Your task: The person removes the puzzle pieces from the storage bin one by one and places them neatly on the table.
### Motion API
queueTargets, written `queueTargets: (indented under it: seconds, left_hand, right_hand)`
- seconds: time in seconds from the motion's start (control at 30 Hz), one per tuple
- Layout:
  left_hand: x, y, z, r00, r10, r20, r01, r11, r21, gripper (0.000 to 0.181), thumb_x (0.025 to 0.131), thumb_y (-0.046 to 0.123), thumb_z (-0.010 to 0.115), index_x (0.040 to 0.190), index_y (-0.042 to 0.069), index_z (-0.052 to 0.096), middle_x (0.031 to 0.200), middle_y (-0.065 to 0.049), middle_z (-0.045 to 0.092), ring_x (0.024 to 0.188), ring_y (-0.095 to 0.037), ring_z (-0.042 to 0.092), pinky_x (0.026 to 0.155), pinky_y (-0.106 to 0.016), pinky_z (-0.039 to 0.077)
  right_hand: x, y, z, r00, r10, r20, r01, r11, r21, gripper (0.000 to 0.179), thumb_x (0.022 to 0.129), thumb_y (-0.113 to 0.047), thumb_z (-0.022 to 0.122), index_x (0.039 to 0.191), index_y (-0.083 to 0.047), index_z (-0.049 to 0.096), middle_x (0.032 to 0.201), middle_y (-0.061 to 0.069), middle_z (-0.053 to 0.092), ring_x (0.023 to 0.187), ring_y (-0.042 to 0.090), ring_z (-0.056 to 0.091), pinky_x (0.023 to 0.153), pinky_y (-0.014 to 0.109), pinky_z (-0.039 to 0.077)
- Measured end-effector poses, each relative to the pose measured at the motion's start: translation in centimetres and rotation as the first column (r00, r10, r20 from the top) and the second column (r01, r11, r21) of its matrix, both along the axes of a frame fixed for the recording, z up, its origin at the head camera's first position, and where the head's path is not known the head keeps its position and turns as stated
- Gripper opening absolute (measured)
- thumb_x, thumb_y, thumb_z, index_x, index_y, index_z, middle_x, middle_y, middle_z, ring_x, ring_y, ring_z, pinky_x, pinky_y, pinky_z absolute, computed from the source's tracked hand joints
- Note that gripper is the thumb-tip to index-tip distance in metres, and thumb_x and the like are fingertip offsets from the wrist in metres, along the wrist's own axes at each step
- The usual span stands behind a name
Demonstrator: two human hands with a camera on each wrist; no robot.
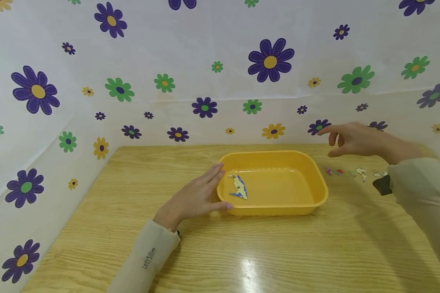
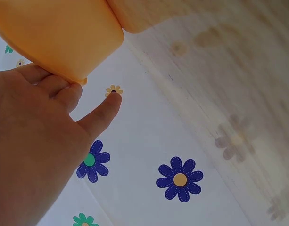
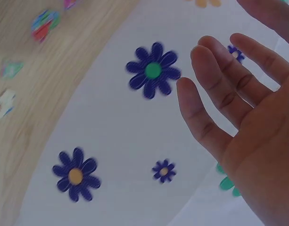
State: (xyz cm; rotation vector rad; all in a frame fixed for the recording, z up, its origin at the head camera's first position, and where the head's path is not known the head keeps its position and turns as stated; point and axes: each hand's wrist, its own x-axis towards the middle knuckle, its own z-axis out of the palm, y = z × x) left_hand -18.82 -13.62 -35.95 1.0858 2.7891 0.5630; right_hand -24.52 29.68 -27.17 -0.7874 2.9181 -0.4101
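A yellow plastic basin (image 1: 278,211) stands on the wooden table, and a flat, cream-coloured cutout with blue edges (image 1: 239,187) lies at the left of its floor. My left hand (image 1: 196,199) touches the basin's left rim with nearly straight fingers, the thumb stretched toward the front left corner. In the left wrist view, the fingertips rest at the rim of the basin (image 2: 64,37). Raised beyond the basin's right end, my right hand (image 1: 355,139) holds nothing, its fingers loosely bent and spread. The right wrist view shows that hand's palm (image 3: 271,136) and parted fingers.
Several small flat cutouts lie in a row right of the basin, among them a cream one (image 1: 361,174) and a red-blue one (image 1: 338,172). Flower-printed white sheeting (image 1: 190,53) hangs behind and left of the wooden table (image 1: 132,171).
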Motion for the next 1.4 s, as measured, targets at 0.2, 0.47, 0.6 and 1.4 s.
queueTargets:
  seconds: [0.2,0.47,0.6,1.4]
  left_hand:
    - [-0.1,0.0,-0.1,1.0,0.007,0.01,-0.007,1.0,0.009,0.098,0.094,0.055,0.067,0.158,-0.004,0.022,0.168,-0.015,0.009,0.154,-0.029,0.01,0.122,-0.045,0.019]
    - [-0.1,-0.2,-0.1,1.0,0.01,0.014,-0.01,1.0,0.015,0.098,0.094,0.054,0.068,0.159,-0.004,0.023,0.168,-0.014,0.009,0.154,-0.029,0.01,0.122,-0.046,0.019]
    - [-0.1,-0.2,0.0,1.0,0.014,0.018,-0.014,1.0,0.013,0.098,0.094,0.055,0.068,0.159,-0.004,0.022,0.168,-0.014,0.008,0.154,-0.029,0.01,0.122,-0.045,0.019]
    - [0.1,0.0,0.1,1.0,0.015,0.021,-0.015,1.0,0.02,0.098,0.094,0.056,0.067,0.16,0.0,0.02,0.168,-0.012,0.008,0.154,-0.027,0.01,0.122,-0.045,0.019]
  right_hand:
    - [-0.2,-3.0,0.4,0.998,0.052,0.025,-0.051,0.998,-0.025,0.056,0.084,-0.013,0.083,0.132,0.002,0.06,0.096,-0.001,0.064,0.084,0.018,0.062,0.07,0.034,0.054]
    - [-0.7,-6.5,0.7,0.991,0.098,0.093,-0.094,0.994,-0.05,0.058,0.085,-0.016,0.081,0.135,0.001,0.058,0.101,0.005,0.066,0.087,0.021,0.063,0.072,0.036,0.053]
    - [-1.0,-8.3,0.8,0.983,0.136,0.12,-0.128,0.989,-0.073,0.058,0.084,-0.015,0.081,0.135,0.001,0.059,0.101,0.008,0.066,0.088,0.023,0.062,0.072,0.036,0.054]
    - [-1.5,-16.9,-3.2,0.911,0.23,0.343,-0.257,0.966,0.034,0.067,0.084,-0.012,0.081,0.144,-0.002,0.052,0.111,0.013,0.066,0.08,0.02,0.057,0.076,0.032,0.052]
